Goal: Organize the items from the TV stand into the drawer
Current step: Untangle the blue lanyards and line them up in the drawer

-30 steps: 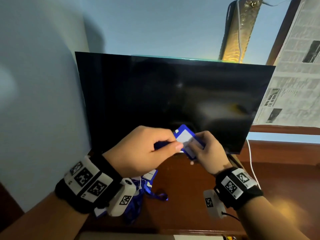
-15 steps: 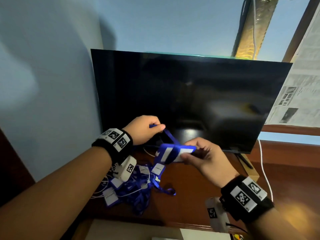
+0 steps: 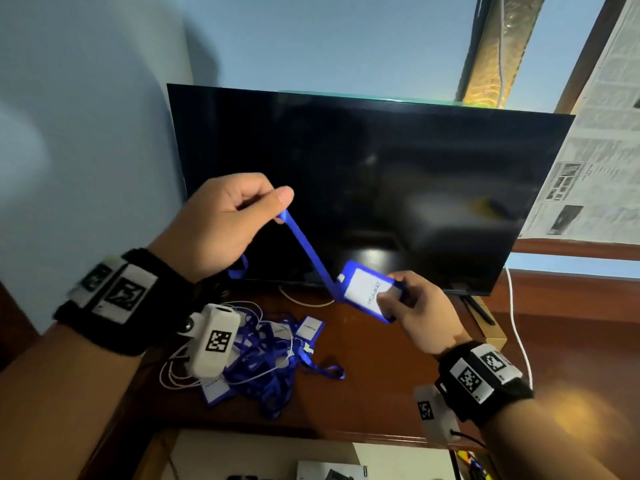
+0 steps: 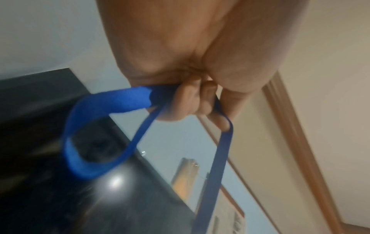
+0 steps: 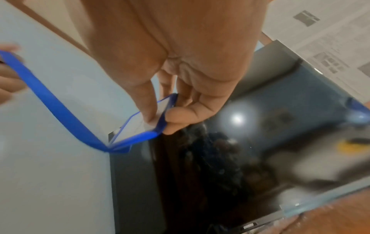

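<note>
A blue ID badge holder (image 3: 369, 294) with a white card hangs in the air before the TV, pinched by my right hand (image 3: 414, 308) at its lower right corner. Its blue lanyard strap (image 3: 306, 247) runs taut up and left to my left hand (image 3: 225, 223), which pinches the strap between thumb and curled fingers. In the left wrist view the strap (image 4: 112, 125) loops under those fingers. The right wrist view shows thumb and forefinger clamped on the badge holder (image 5: 144, 125). A tangled pile of blue lanyards and badges (image 3: 270, 362) lies on the wooden TV stand (image 3: 374, 386) below my left wrist.
The black TV (image 3: 363, 188) stands just behind my hands. White cables (image 3: 180, 372) lie beside the pile, another white cable (image 3: 516, 323) runs at the right. An open drawer (image 3: 263, 455) with dark items shows at the bottom edge. Newspaper (image 3: 595, 161) covers the right wall.
My left hand has risen up and left along the strap, pulling it straight. My right hand has stayed low with the badge holder, so the lanyard now stretches between them.
</note>
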Demonstrator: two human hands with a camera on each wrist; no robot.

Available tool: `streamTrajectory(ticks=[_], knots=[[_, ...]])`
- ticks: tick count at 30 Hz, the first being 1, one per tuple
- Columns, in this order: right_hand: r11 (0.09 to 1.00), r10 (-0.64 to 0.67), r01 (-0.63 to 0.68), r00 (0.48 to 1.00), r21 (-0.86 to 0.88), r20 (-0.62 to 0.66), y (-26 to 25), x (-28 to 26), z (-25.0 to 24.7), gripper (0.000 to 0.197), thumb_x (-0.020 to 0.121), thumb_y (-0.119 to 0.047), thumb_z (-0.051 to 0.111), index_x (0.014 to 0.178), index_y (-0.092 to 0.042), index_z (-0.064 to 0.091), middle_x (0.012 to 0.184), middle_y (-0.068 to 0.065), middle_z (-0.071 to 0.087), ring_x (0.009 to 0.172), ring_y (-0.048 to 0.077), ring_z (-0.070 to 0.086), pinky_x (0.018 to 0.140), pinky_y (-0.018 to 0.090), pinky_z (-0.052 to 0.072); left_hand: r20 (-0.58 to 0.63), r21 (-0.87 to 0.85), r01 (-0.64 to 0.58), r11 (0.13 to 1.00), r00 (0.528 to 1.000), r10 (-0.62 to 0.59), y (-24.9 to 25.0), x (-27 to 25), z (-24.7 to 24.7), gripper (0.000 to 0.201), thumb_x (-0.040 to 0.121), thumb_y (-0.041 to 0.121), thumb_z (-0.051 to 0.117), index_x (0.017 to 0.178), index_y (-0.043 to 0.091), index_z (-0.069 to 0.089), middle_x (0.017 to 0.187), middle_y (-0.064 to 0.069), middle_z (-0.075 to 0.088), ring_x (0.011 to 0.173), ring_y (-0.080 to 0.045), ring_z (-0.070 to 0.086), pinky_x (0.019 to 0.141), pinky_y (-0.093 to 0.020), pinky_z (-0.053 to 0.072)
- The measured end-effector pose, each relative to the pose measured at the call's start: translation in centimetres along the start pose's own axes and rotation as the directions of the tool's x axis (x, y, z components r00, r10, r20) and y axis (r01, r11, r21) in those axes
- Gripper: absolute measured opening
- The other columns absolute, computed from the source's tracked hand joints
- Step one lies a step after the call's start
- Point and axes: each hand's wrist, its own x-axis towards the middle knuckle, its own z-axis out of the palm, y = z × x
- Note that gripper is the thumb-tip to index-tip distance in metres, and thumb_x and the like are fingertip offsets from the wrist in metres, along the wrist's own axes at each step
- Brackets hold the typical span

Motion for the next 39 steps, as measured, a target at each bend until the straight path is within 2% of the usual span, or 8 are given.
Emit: streamTrajectory(ticks=[4,8,13,22,26,30,34,39], knots=[[0.999,0.027,-0.021,0.991,0.046,-0.134,-0.2,0.7,-0.4,0.016,0.093,-0.021,0.073,0.105,-0.021,0.064,0.085,-0.007,0.071,0.074,0.005,0.065,0.061,0.013,0.048,0.321,0.125,-0.143,0.982,0.942,0.096,3.5,-3.6,-0.4,0.036,0.098,0.047,0.064,0.074,0.021,0.067,0.062,-0.001,0.059,0.057,-0.014,0.055,0.058,-0.025,0.044],[0.991,0.036,-0.003,0.968,0.131,-0.249,0.0,1.8,-1.4,0.013,0.095,-0.014,0.071,0.106,-0.017,0.066,0.09,-0.005,0.072,0.076,0.011,0.064,0.073,0.031,0.054,0.416,0.306,0.055,0.951,0.89,-0.185,0.4,-5.6,0.7,0.035,0.093,0.056,0.063,0.076,0.027,0.067,0.072,0.001,0.067,0.064,-0.018,0.063,0.057,-0.023,0.049],[0.968,0.098,-0.03,0.958,0.248,-0.268,1.8,2.3,-2.8,0.018,0.091,-0.026,0.068,0.108,-0.028,0.065,0.099,-0.002,0.071,0.088,0.018,0.066,0.083,0.05,0.055,0.066,0.473,0.324,0.819,0.914,-0.4,-7.3,-4.7,-1.3,0.035,0.096,0.052,0.061,0.075,0.024,0.067,0.059,0.004,0.059,0.049,-0.006,0.053,0.057,-0.029,0.043],[0.986,0.064,-0.039,0.986,0.163,-0.156,1.7,1.0,-1.6,0.013,0.098,-0.017,0.067,0.109,-0.023,0.064,0.088,-0.005,0.071,0.077,0.012,0.066,0.071,0.031,0.053,-0.259,0.503,0.324,0.801,0.941,-0.218,-9.9,-3.1,-3.8,0.032,0.098,0.045,0.063,0.077,0.021,0.062,0.065,-0.005,0.059,0.062,-0.023,0.056,0.058,-0.035,0.042],[0.921,0.047,-0.047,0.999,0.387,0.009,1.4,0.6,-1.6,0.016,0.098,-0.003,0.064,0.112,-0.011,0.064,0.07,-0.005,0.063,0.061,0.01,0.057,0.058,0.029,0.048,-0.391,0.488,0.4,0.776,0.895,-0.215,-12.4,-2.0,-5.0,0.034,0.1,0.042,0.062,0.084,0.012,0.06,0.077,-0.009,0.062,0.075,-0.035,0.058,0.072,-0.043,0.047],[0.947,0.036,-0.032,0.999,0.321,-0.006,2.1,0.3,-2.2,0.015,0.098,-0.01,0.067,0.105,-0.023,0.067,0.075,-0.008,0.069,0.069,0.013,0.063,0.062,0.027,0.051,-0.46,0.428,0.477,0.768,0.846,-0.27,-13.8,-2.0,-6.3,0.036,0.1,0.042,0.062,0.086,0.008,0.063,0.084,-0.011,0.064,0.082,-0.036,0.06,0.076,-0.042,0.046],[0.995,0.082,-0.07,0.98,0.073,-0.184,3.1,0.5,-2.4,0.011,0.098,-0.022,0.066,0.108,-0.027,0.064,0.09,-0.004,0.071,0.083,0.019,0.068,0.077,0.036,0.054,-0.243,0.405,0.379,0.832,0.922,-0.301,-11.8,-3.1,-6.1,0.035,0.094,0.045,0.069,0.077,0.015,0.068,0.057,0.001,0.056,0.055,-0.021,0.055,0.061,-0.033,0.046],[0.979,0.103,-0.126,0.984,-0.163,-0.143,3.0,0.2,-1.1,0.023,0.1,-0.022,0.06,0.123,-0.023,0.06,0.103,-0.005,0.065,0.091,0.014,0.064,0.07,0.019,0.048,0.248,0.192,0.166,0.967,0.945,-0.212,-4.6,-3.9,-5.5,0.057,0.071,0.078,0.069,0.067,0.021,0.068,0.051,0.003,0.049,0.048,-0.016,0.046,0.053,-0.03,0.039]])
